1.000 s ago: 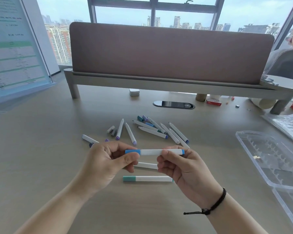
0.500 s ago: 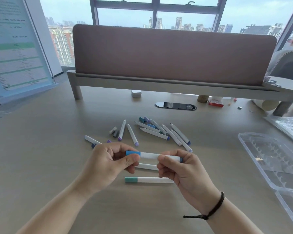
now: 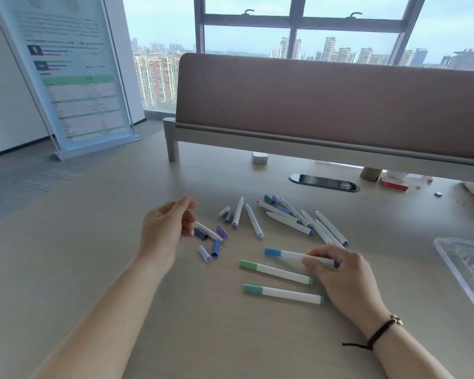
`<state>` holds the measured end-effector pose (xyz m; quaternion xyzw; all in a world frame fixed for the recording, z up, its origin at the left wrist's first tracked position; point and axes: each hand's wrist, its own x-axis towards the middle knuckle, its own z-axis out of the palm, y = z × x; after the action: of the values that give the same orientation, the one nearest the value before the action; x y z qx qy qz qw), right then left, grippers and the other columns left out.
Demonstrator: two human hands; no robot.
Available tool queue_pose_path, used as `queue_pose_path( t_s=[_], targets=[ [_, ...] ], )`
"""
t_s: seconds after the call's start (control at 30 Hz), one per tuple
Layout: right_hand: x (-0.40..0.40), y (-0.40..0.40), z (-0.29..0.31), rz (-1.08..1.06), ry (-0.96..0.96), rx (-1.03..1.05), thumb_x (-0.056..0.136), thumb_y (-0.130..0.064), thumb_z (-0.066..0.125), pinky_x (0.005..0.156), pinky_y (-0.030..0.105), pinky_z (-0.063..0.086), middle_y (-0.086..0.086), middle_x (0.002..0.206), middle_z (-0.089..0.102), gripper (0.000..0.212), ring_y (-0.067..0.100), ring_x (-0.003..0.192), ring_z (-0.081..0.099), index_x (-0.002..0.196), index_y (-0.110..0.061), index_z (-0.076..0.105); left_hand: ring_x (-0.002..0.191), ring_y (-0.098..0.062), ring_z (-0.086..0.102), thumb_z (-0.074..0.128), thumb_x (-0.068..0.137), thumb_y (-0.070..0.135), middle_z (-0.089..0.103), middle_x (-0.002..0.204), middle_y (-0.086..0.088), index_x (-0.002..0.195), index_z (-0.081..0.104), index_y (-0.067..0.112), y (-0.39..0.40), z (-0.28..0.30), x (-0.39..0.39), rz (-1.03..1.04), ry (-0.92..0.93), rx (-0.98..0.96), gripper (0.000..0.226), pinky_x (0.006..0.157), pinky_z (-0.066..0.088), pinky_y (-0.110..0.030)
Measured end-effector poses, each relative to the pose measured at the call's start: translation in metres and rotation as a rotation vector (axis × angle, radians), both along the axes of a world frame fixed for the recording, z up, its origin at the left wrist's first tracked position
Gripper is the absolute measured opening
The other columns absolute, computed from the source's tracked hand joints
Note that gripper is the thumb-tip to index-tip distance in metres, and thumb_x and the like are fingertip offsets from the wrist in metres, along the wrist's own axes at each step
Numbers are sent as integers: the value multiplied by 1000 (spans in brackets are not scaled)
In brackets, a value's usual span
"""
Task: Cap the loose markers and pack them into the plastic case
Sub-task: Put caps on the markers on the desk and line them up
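Both hands have parted: the left hand (image 3: 167,231) has let go and now hovers with loose, empty fingers over scattered caps (image 3: 215,247), while the right hand (image 3: 342,274) pinches the blue-capped marker (image 3: 288,254) low over the table (image 3: 93,269), beside two green-capped markers (image 3: 275,272). At the right edge lies the plastic case (image 3: 465,269).

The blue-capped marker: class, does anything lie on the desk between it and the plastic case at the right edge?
Nothing visible does. The right hand holds the blue-capped marker, and only bare desk lies between it and the plastic case.
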<state>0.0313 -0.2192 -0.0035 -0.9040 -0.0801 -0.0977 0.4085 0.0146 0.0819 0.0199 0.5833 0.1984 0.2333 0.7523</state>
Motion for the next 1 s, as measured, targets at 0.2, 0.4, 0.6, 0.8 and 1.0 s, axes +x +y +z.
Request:
queue_pose_path(
  t_s=[0.2,0.4,0.6,0.8,1.0],
  targets=[
    [6,3,-6,70,-2,-164,79,-36,80,73,28,48,-18,80,66,9,3,85,59,73,-39,74,48,-17,48,62,95,23,61,58,-4,79,74,9,3,-4,-1,-17,83,265,24,53,42,-31],
    [5,4,-4,82,3,-203,82,-38,77,72,23,44,-17,82,66,7,2,88,57,76,-39,72,56,-15,57,63,92,29,67,60,3,72,74,18,0,-5,-4,-54,141,644,26,63,49,-34],
    [3,9,4,76,35,-189,84,-37,75,66,12,37,-16,83,66,13,-3,84,56,72,-39,71,59,-7,61,65,90,30,66,61,13,65,67,35,-5,-12,-8,-159,197,1003,25,55,42,-20],
    [-2,6,-1,30,47,-107,85,-37,73,64,10,40,-18,79,70,11,-3,81,60,74,-36,73,68,-2,60,77,80,41,65,67,14,72,66,29,-10,-23,-11,-235,255,1143,18,65,52,-26],
    [-7,1,-3,4,44,-44,84,-37,74,66,13,43,-26,74,69,11,-4,80,62,73,-37,73,72,-3,58,77,77,40,62,69,16,72,60,31,-17,-19,-13,-195,276,1230,19,68,52,-29]
  ],
)
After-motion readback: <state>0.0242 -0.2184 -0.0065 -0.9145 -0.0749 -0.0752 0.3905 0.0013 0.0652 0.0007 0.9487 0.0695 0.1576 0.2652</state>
